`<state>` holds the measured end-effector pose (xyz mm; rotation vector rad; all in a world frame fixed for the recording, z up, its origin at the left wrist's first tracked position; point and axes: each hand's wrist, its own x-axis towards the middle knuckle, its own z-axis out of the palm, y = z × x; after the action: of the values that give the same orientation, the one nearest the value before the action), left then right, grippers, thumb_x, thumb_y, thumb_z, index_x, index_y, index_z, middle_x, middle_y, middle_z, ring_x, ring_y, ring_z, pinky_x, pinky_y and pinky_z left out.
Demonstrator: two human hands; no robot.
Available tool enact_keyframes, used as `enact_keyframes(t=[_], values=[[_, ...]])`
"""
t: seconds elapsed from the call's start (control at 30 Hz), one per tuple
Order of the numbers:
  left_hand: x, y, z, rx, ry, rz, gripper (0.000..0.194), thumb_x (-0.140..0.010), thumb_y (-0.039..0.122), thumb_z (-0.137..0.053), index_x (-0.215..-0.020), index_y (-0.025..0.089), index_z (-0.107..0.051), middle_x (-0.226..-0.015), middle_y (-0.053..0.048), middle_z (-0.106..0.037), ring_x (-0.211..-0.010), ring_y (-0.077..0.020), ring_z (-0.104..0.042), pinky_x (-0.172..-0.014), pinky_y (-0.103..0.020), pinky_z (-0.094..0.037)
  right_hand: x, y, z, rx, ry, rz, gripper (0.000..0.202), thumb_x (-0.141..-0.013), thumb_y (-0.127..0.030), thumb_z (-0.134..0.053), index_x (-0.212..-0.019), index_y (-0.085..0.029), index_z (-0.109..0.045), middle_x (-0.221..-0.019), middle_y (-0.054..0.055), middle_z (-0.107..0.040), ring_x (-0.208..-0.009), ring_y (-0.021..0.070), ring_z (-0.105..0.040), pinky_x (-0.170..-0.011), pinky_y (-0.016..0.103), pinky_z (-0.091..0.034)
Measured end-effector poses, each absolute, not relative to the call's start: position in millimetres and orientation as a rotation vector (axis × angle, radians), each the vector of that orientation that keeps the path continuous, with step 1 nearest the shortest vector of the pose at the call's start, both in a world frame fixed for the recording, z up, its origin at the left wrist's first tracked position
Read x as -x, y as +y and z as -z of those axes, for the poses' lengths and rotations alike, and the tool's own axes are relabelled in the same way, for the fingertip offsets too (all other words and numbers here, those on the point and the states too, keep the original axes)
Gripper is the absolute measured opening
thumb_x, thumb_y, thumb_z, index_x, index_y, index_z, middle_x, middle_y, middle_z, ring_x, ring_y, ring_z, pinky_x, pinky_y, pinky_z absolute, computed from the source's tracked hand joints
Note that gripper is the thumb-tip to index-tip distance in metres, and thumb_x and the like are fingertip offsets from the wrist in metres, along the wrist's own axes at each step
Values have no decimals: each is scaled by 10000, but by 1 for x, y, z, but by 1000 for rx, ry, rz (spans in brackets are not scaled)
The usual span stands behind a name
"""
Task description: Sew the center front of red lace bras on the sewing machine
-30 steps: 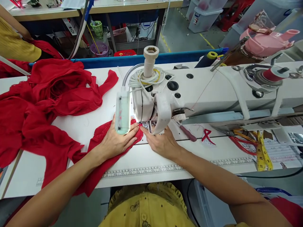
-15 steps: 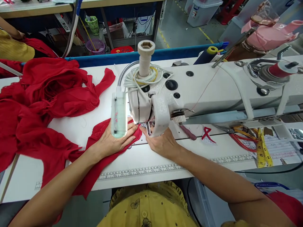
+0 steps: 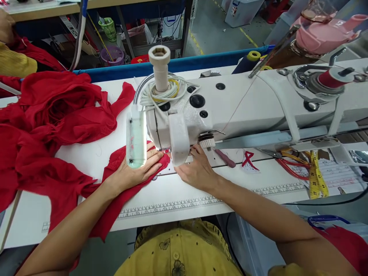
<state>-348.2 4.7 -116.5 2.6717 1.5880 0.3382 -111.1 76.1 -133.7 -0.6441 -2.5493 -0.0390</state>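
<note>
My left hand (image 3: 140, 168) lies with its fingers stretched out flat on red fabric (image 3: 116, 201), just left of the needle area of a white sewing machine (image 3: 178, 134). The cloth's right tip (image 3: 165, 161) reaches toward the presser foot, which is mostly hidden by the machine's head. To the right of the needle area is my right hand (image 3: 197, 170), its fingers bent and closed. Its fingertips are partly behind the machine's head, so anything between them is hidden. A lit, clear lamp (image 3: 136, 138) hangs over the back of my left hand.
A large heap of red fabric (image 3: 57, 107) covers the table's left side. Right of my right hand lie a purple-handled tool (image 3: 225, 158), a scrap with red ribbon (image 3: 249, 161), scissors (image 3: 293, 168) and a yellow tape measure (image 3: 314, 178). Another person's yellow sleeve (image 3: 17, 61) shows at upper left.
The camera view has shifted slightly. My right hand has moved up beside the machine's head, with its fingers now showing behind it. My left hand stays flat on the red fabric.
</note>
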Motion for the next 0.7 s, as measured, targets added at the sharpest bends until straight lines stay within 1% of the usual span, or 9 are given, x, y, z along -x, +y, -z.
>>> enact_keyframes(t=[0.07, 0.1, 0.2, 0.33, 0.4, 0.5, 0.7], values=[[348, 5, 116, -2665, 1578, -356, 367, -1026, 293, -466, -1337, 162, -610, -1260, -123, -699, -1138, -296, -671, -1058, -486, -443, 109, 79, 127, 638, -2435, 23, 240, -912, -188, -552, -683, -201, -624, -736, 46, -542, -764, 208, -445, -742, 364, -341], [348, 6, 116, -2658, 1575, -370, 371, -1026, 292, -460, -1344, 167, -606, -1255, -126, -701, -1123, -293, -678, -1052, -488, -448, 108, 81, 124, 635, -2383, 6, 247, -910, -182, -544, -669, -200, -595, -736, 45, -538, -757, 203, -447, -711, 351, -330], [347, 7, 115, -2636, 1578, -396, 369, -1023, 298, -452, -1327, 172, -619, -1245, -131, -704, -1094, -294, -688, -1023, -487, -466, 107, 87, 118, 621, -2291, -35, 194, -888, -102, -503, -732, -195, -570, -721, 29, -533, -735, 185, -467, -631, 322, -287], [347, 8, 113, -2649, 1582, -382, 356, -1014, 307, -457, -1267, 154, -656, -1255, -137, -698, -1113, -295, -676, -1018, -469, -471, 108, 92, 117, 681, -2287, -10, 250, -914, -65, -431, -734, -205, -533, -647, 3, -506, -668, 171, -465, -584, 314, -233], [348, 8, 113, -2656, 1573, -389, 350, -1006, 306, -470, -1250, 153, -669, -1262, -136, -695, -1134, -293, -666, -1025, -459, -469, 109, 92, 118, 715, -2316, -6, 267, -924, -64, -410, -738, -204, -540, -636, 4, -503, -650, 173, -457, -593, 314, -231], [347, 6, 112, -2666, 1553, -416, 344, -997, 300, -482, -1246, 167, -680, -1248, -136, -701, -1155, -303, -654, -1009, -468, -476, 108, 90, 121, 744, -2337, -30, 269, -922, -54, -405, -761, -192, -570, -655, 7, -516, -651, 172, -445, -630, 316, -259], [344, 4, 110, -2702, 1570, -433, 330, -994, 287, -501, -1236, 158, -684, -1214, -151, -711, -1198, -322, -624, -989, -482, -488, 110, 84, 130, 547, -2498, -58, 197, -904, -88, -511, -775, -185, -623, -768, 51, -568, -783, 205, -466, -738, 344, -304]])
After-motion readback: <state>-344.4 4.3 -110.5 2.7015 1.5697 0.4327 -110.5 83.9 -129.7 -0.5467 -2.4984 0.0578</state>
